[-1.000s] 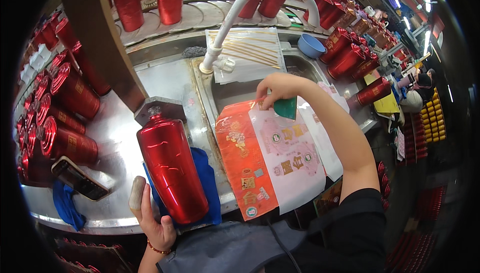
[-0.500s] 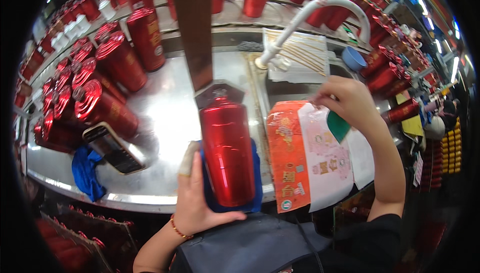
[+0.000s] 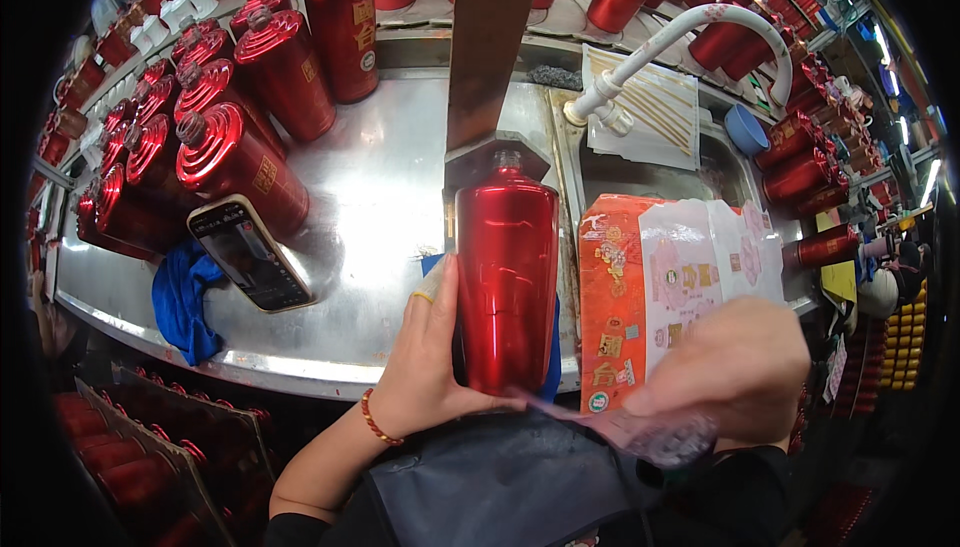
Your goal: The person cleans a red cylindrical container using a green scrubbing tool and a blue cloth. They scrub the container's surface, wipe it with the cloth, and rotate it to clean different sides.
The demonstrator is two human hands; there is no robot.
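A glossy red bottle (image 3: 507,282) lies in front of me, neck away, on a blue cloth (image 3: 552,352). My left hand (image 3: 422,357) holds its lower left side, fingers along the edge and thumb across the base. My right hand (image 3: 735,362), smeared by motion, pinches a thin, see-through decal film (image 3: 665,432) with pinkish edges. One end of the film reaches the bottle's base. Right of the bottle, an orange printed sheet (image 3: 610,297) lies partly under white and pink decal sheets (image 3: 685,262), some of them behind my right hand.
Several red bottles (image 3: 245,162) with gold labels crowd the left of the metal counter (image 3: 365,207). A phone (image 3: 250,252) leans before them, next to a blue rag (image 3: 187,302). A brown post (image 3: 487,57) rises beyond my bottle. A white faucet (image 3: 690,22) arches over the sink, near a blue bowl (image 3: 745,130).
My right hand has come down from the decal sheets toward the bottle's base, bringing a film with it. The green piece under it is out of sight. My left hand stays at the bottle.
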